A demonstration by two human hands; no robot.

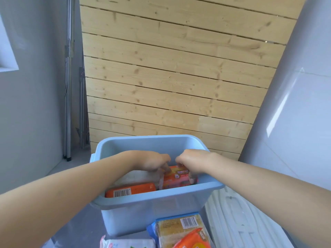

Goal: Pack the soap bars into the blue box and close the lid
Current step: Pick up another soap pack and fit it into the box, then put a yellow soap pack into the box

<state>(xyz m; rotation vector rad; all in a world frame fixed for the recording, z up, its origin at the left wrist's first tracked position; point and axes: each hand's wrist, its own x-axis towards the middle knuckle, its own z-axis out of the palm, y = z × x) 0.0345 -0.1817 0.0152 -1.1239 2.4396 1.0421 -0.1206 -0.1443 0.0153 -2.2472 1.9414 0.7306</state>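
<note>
- Inside, the blue box [154, 210] stands open, both forearms crossing its near rim; its far half looks bare.
- Left hand [152, 161] and right hand [192, 161], fingers curled, together grasp a pink-orange soap bar [176, 179].
- An orange soap bar [130, 190] lies against the near wall, just left of the held one.
- More soap packs [180, 230] lie outside, near the box's front.

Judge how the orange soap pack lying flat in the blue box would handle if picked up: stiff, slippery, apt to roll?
The orange pack looks blocky and flat-sided, so it should stay stiff and not roll. Its wrapper appears glossy, so it may slip a little in the fingers. It lies low inside the blue box, beside the pack both hands hold, so lifting it probably needs a reach over the rim.
</note>
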